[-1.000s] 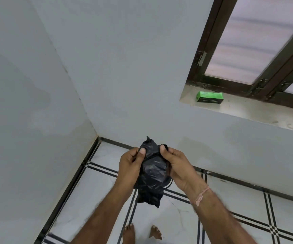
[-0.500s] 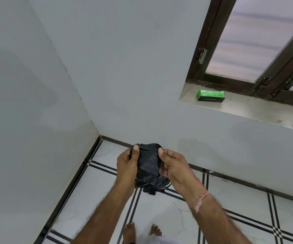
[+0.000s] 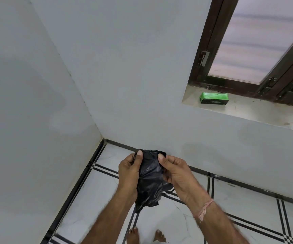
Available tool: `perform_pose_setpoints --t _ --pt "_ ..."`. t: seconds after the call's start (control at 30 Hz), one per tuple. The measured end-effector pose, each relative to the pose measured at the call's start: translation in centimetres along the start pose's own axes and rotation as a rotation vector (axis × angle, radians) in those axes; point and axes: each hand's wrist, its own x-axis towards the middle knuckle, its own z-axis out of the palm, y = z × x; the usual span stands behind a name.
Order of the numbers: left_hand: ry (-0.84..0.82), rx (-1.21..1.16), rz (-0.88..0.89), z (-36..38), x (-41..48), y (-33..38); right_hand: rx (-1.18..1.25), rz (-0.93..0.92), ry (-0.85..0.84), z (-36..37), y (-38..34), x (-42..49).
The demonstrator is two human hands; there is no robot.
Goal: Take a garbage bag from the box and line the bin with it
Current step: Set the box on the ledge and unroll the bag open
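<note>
Both hands on it — the left hand (image 3: pixel 130 171) and the right hand (image 3: pixel 175 171) each pinch the top edge of the black garbage bag (image 3: pixel 150 184), thumbs pressed on the near side, fingers curled behind. The bag is crumpled and bunched, hanging down between the two wrists, its lower end loose in the air above the floor (image 3: pixel 93 191). A pink thread band (image 3: pixel 206 207) circles the right wrist just below the grip. Straight beneath the bag, bare toes (image 3: pixel 133 235) stand on white tiles crossed by dark double lines. Beyond the hands rises the pale wall (image 3: pixel 133 76), meeting a second wall in a corner to the left. Up and to the right, well apart from the grip — the green box (image 3: pixel 214 98) lies on the window sill (image 3: pixel 258 113), just below the dark window frame (image 3: pixel 211 41).
</note>
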Motion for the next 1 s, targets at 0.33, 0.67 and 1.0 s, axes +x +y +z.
perform_pose_setpoints --t 0.33,0.67,1.0 --pt "-0.183 0.132 0.152 2.8 -2.4 0.5 0.271 0.052 0.062 0.8 0.2 0.2" --pt "-0.087 -0.136 -0.123 1.6 -1.6 -0.3 0.311 0.073 0.118 0.6 0.4 -0.5" --pt "-0.11 0.084 -0.001 -1.8 -0.1 -1.6 0.08 0.054 0.474 -2.3 -0.5 1.9"
